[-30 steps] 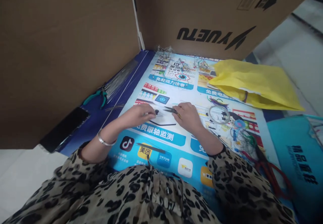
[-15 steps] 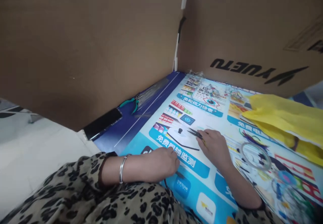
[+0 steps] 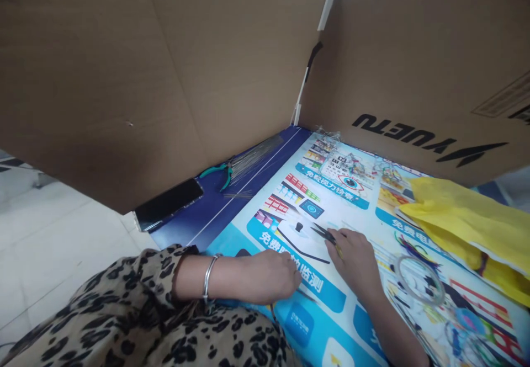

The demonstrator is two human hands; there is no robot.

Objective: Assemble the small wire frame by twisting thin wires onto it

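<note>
My left hand point(image 3: 275, 276) is closed in a fist over the printed poster sheet point(image 3: 265, 182), its fingers curled under. What it holds is hidden; a thin dark strand shows just below it. To its right, my right hand point(image 3: 356, 259) grips a pair of small pointed pliers point(image 3: 325, 232) with dark jaws and a bit of yellow handle showing. The jaws point left, slightly apart, above the poster, and nothing can be made out between them. A gap separates the two hands.
Cardboard walls point(image 3: 232, 69) stand behind. Along the left edge lie a black phone point(image 3: 169, 204), teal-handled pliers point(image 3: 219, 173) and a bundle of thin wires point(image 3: 254, 157). At right are a yellow bag point(image 3: 464, 212), a clear ring-shaped coil point(image 3: 420, 278) and coloured wires point(image 3: 418, 245).
The view has tilted a little, so the surroundings sit slightly lower and farther right. Both hands keep nearly the same pose, and the right still grips the pliers.
</note>
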